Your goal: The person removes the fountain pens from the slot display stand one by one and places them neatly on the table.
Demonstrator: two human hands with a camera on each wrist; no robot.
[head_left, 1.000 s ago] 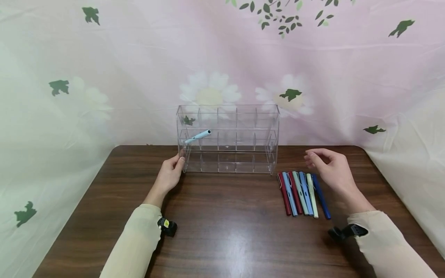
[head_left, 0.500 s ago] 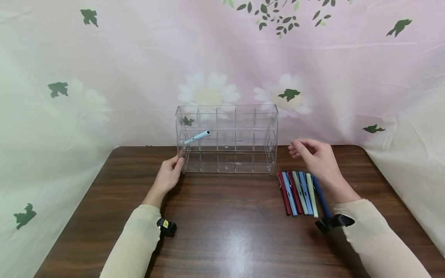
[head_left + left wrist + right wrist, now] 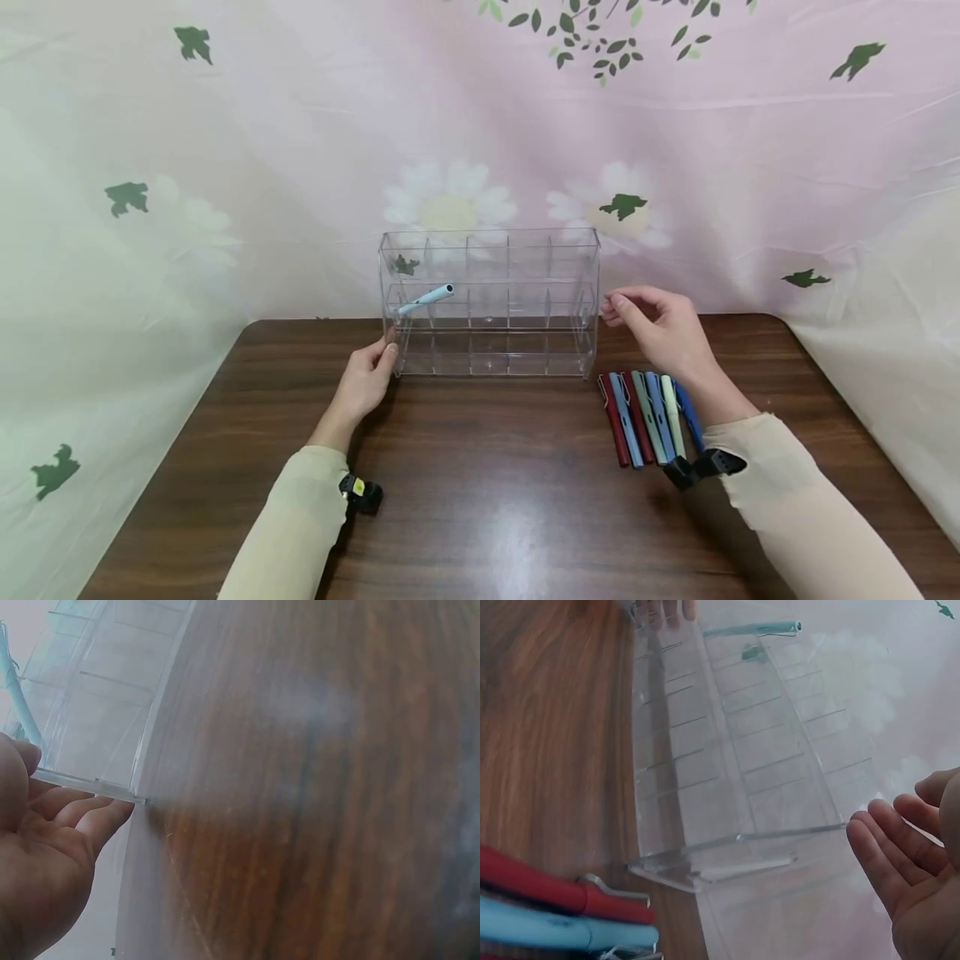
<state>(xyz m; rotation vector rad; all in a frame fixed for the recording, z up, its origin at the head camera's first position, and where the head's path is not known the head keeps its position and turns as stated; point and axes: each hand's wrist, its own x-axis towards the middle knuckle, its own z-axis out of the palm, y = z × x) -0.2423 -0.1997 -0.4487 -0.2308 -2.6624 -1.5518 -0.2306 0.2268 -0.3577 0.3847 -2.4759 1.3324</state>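
A clear acrylic pen organizer (image 3: pixel 490 364) with three stepped tiers of compartments stands at the back of the table. My left hand (image 3: pixel 363 385) grips its left side panel, thumb on one face and fingers on the other, as the left wrist view shows. A light blue pen (image 3: pixel 426 299) leans to the right in the leftmost compartment of the middle tier. Beside the organizer's right side is my right hand (image 3: pixel 662 332), fingers loosely bent and holding nothing. In the right wrist view its fingertips (image 3: pixel 859 825) are right at the organizer's upper right edge.
Several capped pens lie in a row on the table (image 3: pixel 480 500) at right, including a dark red pen (image 3: pixel 614 421), a pale green pen (image 3: pixel 672 412) and a dark blue pen (image 3: pixel 688 417) partly under the right forearm. A printed cloth (image 3: pixel 315 150) hangs behind the table.
My right hand has moved left and slightly away from me, from above the pens to the organizer's right side. The left hand and light blue pen have stayed put.
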